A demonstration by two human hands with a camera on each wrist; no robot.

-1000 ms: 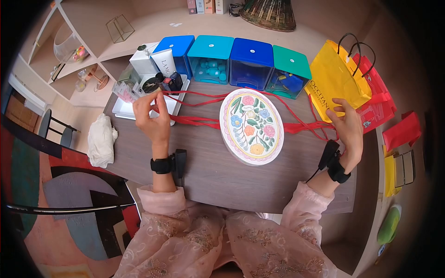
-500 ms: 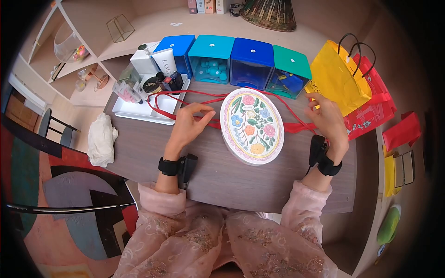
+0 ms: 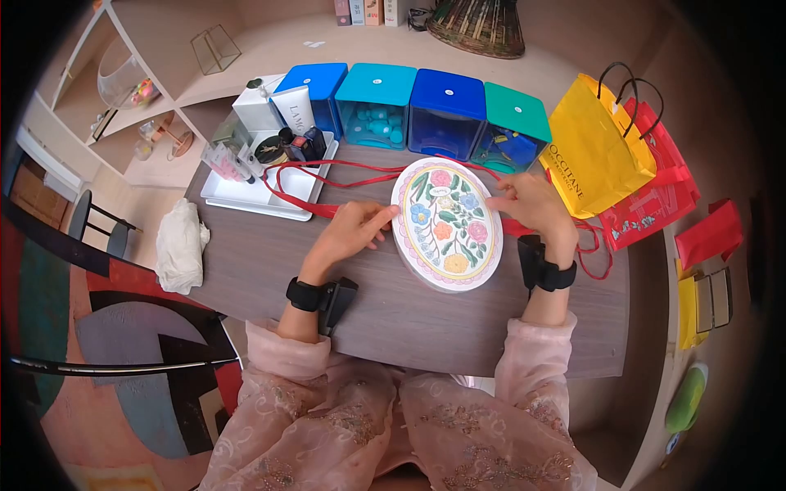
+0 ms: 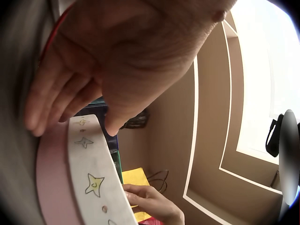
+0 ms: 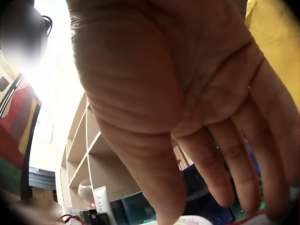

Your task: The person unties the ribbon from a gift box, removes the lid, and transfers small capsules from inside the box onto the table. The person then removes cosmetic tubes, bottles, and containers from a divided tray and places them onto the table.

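Note:
An oval box with a floral lid lies on the table over a red ribbon. My left hand is at its left edge, fingers extended and thumb tip by the lid rim; in the left wrist view the box's side shows pink below a white, star-patterned lid band. At the upper right edge is my right hand, its thumb by the rim and fingers relaxed. Whether either hand presses the box is unclear. Loose ribbon loops stick out on both sides.
Four lidded bins line the back of the table. A white tray with cosmetics stands at the left, near a white cloth. Yellow and red paper bags are at the right.
The left hand has let go of the ribbon and moved right to the box. My right hand has come left from the ribbon's right side to the box's other edge.

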